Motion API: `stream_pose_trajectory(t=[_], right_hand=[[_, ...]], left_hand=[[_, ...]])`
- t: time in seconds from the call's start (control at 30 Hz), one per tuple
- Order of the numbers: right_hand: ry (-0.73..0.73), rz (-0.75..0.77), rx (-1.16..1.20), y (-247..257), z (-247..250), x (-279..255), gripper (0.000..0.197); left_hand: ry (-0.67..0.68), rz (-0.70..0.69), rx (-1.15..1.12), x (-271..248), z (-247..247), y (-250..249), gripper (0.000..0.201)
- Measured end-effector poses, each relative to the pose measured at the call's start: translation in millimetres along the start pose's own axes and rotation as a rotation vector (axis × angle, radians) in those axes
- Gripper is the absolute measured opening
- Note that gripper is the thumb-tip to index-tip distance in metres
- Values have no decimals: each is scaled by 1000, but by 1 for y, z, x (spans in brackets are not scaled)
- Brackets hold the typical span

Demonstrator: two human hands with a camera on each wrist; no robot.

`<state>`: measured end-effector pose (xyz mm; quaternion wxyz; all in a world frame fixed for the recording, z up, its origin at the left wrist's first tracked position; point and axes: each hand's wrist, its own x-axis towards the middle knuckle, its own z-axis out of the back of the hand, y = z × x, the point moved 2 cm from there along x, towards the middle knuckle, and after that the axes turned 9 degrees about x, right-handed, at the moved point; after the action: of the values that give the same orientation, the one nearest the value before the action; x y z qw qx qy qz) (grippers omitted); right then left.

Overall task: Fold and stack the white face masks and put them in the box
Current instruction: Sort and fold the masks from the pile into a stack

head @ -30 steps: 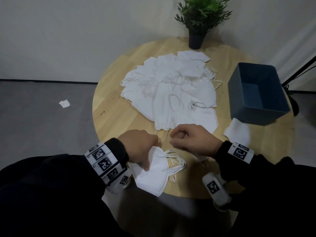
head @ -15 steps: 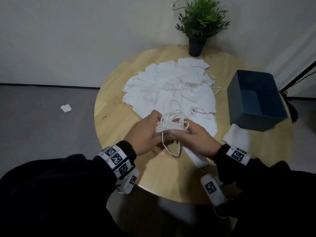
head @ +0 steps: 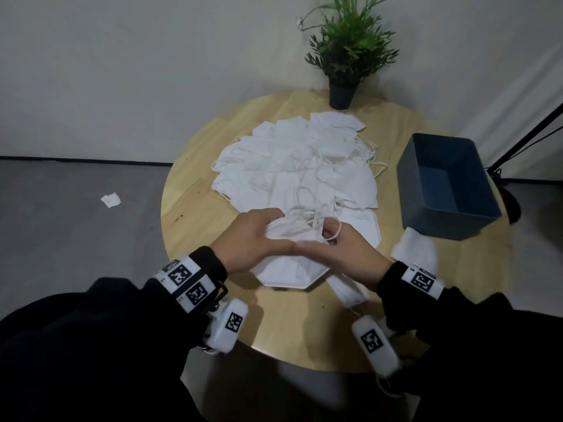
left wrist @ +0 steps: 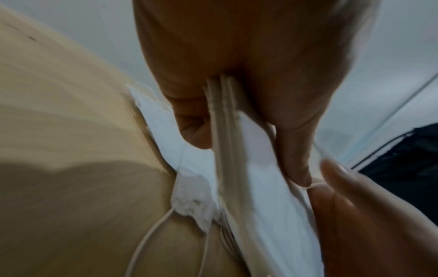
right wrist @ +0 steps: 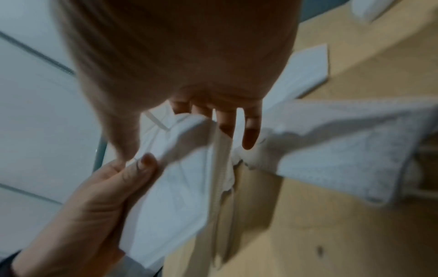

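Both hands, left hand (head: pixel 256 236) and right hand (head: pixel 350 254), pinch a folded mask (head: pixel 289 269) over the table's (head: pixel 198 208) near edge; box (head: pixel 447 187) far right. Loose ear loops (head: pixel 323 222) could snag and reopen the fold.

Mask pile (head: pixel 292 166) at the centre of the table (head: pixel 195 208); potted plant (head: pixel 344 56) at the far edge; box (head: pixel 447 220) at right; held mask (head: pixel 289 266) near the pile, between both hands; single mask (head: pixel 414 251) near the box.
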<state>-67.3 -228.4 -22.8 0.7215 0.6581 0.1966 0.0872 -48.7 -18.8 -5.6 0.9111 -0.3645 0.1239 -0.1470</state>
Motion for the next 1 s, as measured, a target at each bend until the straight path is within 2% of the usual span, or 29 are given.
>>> stream_pose_trajectory(t=[0.03,0.07,0.13,0.17,0.27,0.3,0.37,0.47,0.53,0.6,0.7,0.77,0.83,0.9,1.0], right_hand=[[-57,3,82,1,0,0,16],[-131,18,148,5,1,1,14],[-235,-41,243,9,9,2,29],[-239,-109,327,14,13,2,32],[-69,-363,757,27,16,-4,29],[-11,-389,795,28,18,-6,26],[-19,-377,686,23,24,-9,29],[-169,-425,596,8,34,-9,39],[-201,-426,537,1,33,-9,43],[-192,-380,494,2,26,-8,39],[-209,-219,463,9,25,-6,8],[-201,-172,384,11,31,-6,47],[-107,-137,241,13,28,-9,68],[3,-116,21,10,14,-12,67],[81,-53,-244,1,-3,-14,54]], left_hand=[[43,-28,-1,-2,-3,-4,33],[100,-55,4,-5,-7,-7,30],[217,-90,13,-9,-16,-12,27],[246,-90,13,-10,-18,-12,27],[332,-44,14,-10,-13,-9,25],[388,-26,9,-11,-9,-8,24],[478,18,-23,-15,0,-4,21],[539,67,-60,-17,15,0,23],[553,73,-48,-17,15,-2,23],[500,13,34,-15,6,-4,22],[256,-81,51,-14,-4,-6,17],[4,-107,-6,-15,-2,-5,14],[-166,-151,66,-16,-2,-4,16],[-196,-184,209,-16,-11,-1,22],[-56,-161,223,-16,-29,4,40]])
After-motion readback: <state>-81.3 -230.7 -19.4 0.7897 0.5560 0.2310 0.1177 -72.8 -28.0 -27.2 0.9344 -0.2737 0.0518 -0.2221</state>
